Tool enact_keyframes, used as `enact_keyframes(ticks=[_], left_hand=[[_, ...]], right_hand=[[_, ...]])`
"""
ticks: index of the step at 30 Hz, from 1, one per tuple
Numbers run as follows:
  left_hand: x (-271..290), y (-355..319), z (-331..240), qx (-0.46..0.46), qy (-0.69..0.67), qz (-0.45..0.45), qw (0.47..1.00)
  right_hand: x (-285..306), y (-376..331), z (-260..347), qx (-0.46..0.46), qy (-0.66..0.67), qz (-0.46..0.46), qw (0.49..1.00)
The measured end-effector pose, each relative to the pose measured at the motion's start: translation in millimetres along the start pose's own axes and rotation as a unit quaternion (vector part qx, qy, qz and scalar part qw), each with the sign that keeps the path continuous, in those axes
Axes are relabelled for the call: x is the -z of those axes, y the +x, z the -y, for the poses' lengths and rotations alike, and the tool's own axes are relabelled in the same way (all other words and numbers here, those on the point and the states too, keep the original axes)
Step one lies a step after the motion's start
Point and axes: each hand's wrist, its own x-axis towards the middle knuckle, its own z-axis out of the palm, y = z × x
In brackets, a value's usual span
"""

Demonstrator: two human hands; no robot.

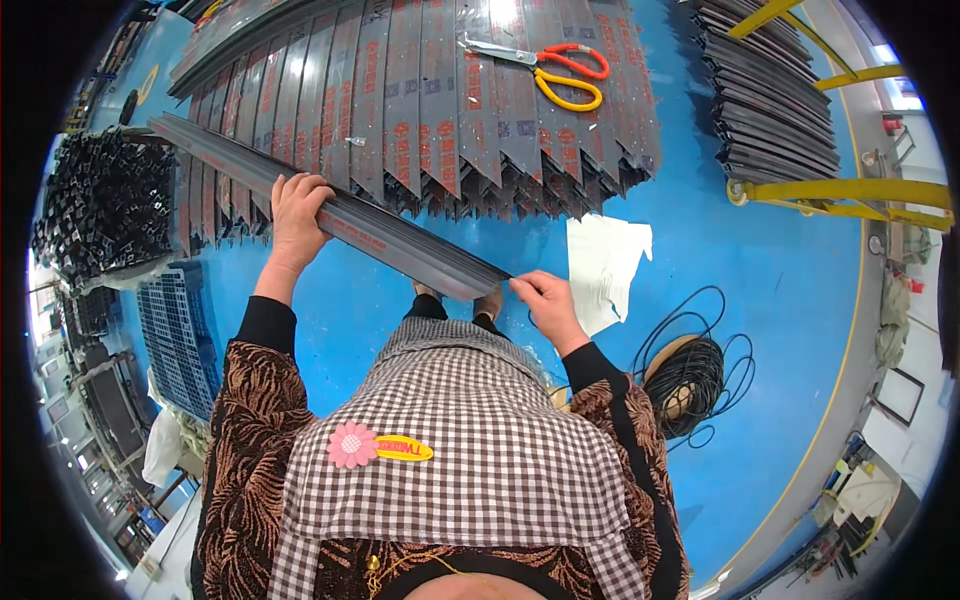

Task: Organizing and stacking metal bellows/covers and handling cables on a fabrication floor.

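A long dark grey profile point(400, 243) with red print slants across the front of me, its far left end resting on a stack of similar profiles. My left hand point(298, 212) is wrapped over its middle, fingers on the top edge. At its near right end, which is cut at an angle, my right hand point(548, 302) is closed in a pinch at the tip. What its fingers hold is too small to make out. Scissors point(550, 70) with one red and one yellow handle lie on the stacked profiles point(420, 130) beyond my hands.
A black bin of small dark parts point(105, 200) stands at left, above a blue plastic crate point(178, 330). White paper point(605, 270) and a loose coil of black cord point(690, 385) lie on the blue floor at right. A yellow-framed rack point(840, 192) holds more profiles.
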Motion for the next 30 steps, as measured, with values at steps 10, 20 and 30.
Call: enact_keyframes(ticks=[10, 20, 30], left_hand=[[-1.8, 5.9, 10.3, -0.027, 0.003, -0.033, 0.999], [0.2, -1.8, 1.9, 0.011, -0.005, -0.016, 1.000], [0.0, -4.0, 5.8, 0.007, -0.001, -0.030, 1.000]], right_hand=[[5.3, 1.1, 0.0, -0.006, 0.007, 0.013, 1.000], [9.9, -0.4, 1.4, -0.009, -0.008, 0.030, 0.999], [18.2, -3.0, 3.2, 0.006, -0.011, 0.032, 0.999]])
